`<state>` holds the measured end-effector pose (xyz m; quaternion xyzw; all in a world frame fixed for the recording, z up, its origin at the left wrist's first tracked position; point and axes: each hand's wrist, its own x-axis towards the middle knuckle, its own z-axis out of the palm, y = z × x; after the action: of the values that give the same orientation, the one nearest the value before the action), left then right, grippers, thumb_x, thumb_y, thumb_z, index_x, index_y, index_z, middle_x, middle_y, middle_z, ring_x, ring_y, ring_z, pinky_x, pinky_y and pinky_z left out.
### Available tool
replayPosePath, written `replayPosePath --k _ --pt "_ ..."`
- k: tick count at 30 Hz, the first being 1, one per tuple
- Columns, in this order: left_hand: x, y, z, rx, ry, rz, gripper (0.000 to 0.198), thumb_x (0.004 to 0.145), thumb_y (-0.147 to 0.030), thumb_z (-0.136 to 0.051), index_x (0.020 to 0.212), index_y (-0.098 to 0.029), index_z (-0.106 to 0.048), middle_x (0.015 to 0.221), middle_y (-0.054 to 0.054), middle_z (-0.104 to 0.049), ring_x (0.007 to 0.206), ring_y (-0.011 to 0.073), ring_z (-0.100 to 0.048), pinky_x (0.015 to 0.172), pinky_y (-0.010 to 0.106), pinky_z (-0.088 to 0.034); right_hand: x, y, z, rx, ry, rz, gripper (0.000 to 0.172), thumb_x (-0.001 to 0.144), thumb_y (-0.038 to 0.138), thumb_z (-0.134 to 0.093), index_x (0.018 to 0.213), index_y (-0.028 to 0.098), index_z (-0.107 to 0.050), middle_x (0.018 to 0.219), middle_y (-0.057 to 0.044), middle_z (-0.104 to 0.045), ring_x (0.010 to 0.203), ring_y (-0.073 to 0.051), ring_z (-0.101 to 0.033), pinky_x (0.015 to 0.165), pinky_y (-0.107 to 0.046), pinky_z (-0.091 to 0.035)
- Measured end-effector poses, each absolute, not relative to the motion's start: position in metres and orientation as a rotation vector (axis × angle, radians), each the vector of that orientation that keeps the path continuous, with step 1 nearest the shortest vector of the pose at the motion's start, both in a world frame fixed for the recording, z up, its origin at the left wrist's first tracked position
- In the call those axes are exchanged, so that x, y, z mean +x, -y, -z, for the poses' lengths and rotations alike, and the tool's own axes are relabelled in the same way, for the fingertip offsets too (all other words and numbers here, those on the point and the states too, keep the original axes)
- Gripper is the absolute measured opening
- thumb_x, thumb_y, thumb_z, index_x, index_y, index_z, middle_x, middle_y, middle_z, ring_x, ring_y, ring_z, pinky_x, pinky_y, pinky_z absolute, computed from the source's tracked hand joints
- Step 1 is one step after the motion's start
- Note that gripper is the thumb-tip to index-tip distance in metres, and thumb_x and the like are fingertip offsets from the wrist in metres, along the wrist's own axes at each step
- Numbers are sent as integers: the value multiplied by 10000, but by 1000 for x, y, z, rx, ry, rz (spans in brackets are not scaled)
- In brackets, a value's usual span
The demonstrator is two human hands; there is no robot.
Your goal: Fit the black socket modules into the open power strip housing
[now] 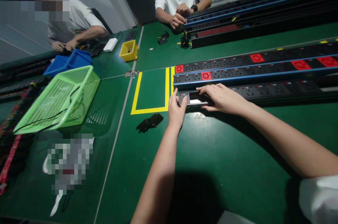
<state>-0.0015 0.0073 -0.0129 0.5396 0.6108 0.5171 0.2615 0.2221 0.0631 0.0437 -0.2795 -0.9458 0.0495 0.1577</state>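
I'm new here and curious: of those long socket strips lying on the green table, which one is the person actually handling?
The nearest strip, all black at its near end; both hands, left and right, rest on it. The strips behind carry red sockets and blue stripes.

Both forearms are bare from the wrist up, with no gloves, watch or rings visible on the left hand or the right hand. A white sleeve shows at the right upper arm.

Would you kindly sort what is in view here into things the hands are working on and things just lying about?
In hand:
left hand
right hand
nearest power strip, at its end

Lying about:
black part
green basket
blue bins
yellow bin
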Motion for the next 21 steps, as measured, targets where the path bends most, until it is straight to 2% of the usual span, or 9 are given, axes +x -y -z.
replayPosePath --k 3,6,8,15,21 --pt "0 -8 14 1351 -1537 -1476 529 898 -453 -646 1301 -195 -420 793 -31 -475 734 125 -506 750 266 -427 223 -63 -43 -789 2695 -130 570 888 439 -637 1357 175 -451 1403 -143 -591 1219 -313 -599 948 -440 -438" --pt "2 -7 11 1295 -1452 -1508 398 888 -402 -662 1093 -225 -371 802 -45 -496 725 101 -523 739 245 -430 224 -63 -43 -772 2705 -118 666 899 443 -620 1454 164 -382 1417 -158 -576 1201 -319 -604 949 -440 -438" --pt "4 -5 9 1277 -1415 -1501 370 894 -381 -655 1025 -235 -342 825 -37 -540 745 99 -556 761 249 -446 224 -63 -43 -773 2711 -114 703 906 454 -610 1491 166 -348 1415 -158 -577 1179 -321 -610 947 -442 -438" --pt "5 -4 4 1301 -1275 -1458 289 953 -390 -587 998 -236 -347 891 30 -698 891 148 -684 870 314 -489 223 -60 -46 -767 2720 -119 721 932 416 -579 1561 205 -297 1363 -148 -619 1219 -319 -578 960 -446 -426" --pt "7 -2 4 1317 -1246 -1433 222 986 -394 -529 998 -226 -384 943 63 -725 901 164 -698 862 330 -499 223 -59 -47 -757 2756 -118 684 955 396 -544 1567 227 -292 1440 -118 -573 1234 -316 -554 963 -452 -418"
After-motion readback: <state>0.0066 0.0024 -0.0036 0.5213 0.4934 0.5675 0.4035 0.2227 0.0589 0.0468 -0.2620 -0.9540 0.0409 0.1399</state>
